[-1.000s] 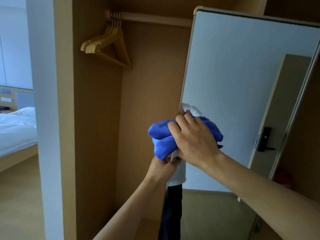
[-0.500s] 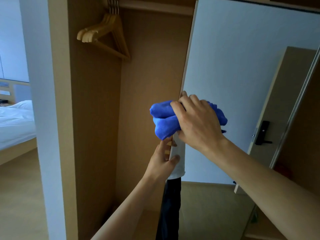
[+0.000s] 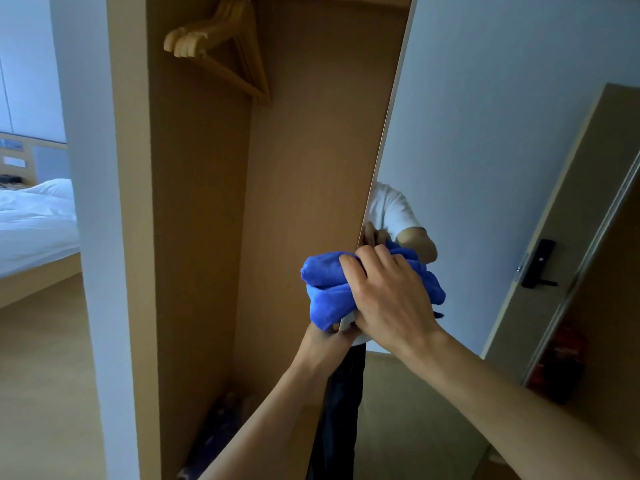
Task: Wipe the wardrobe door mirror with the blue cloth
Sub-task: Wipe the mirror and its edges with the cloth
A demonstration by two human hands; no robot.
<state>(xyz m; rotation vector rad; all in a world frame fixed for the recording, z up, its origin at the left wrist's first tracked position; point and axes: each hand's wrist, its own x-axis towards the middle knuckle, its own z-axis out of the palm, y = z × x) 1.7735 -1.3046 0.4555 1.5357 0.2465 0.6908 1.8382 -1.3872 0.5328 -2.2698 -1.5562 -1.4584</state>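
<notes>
The wardrobe door mirror (image 3: 485, 140) stands open on the right and reflects a white wall and a room door. My right hand (image 3: 388, 299) grips a bunched blue cloth (image 3: 325, 289) and presses it against the mirror's left edge at mid height. My left hand (image 3: 325, 339) is just below the cloth at the door's edge, mostly hidden by the cloth and my right hand. Whether its fingers curl round the edge is hidden. The mirror shows part of my white shirt and dark trousers.
The open wardrobe (image 3: 304, 168) is to the left of the door, with wooden hangers (image 3: 221, 43) on a rail at the top and something dark on its floor (image 3: 221, 424). A white wall post (image 3: 90, 202) and a bed (image 3: 31, 220) lie further left.
My right hand with the cloth went up the mirror's left edge and has come back down. My left hand stays under it at the door edge. The camera has tilted down.
</notes>
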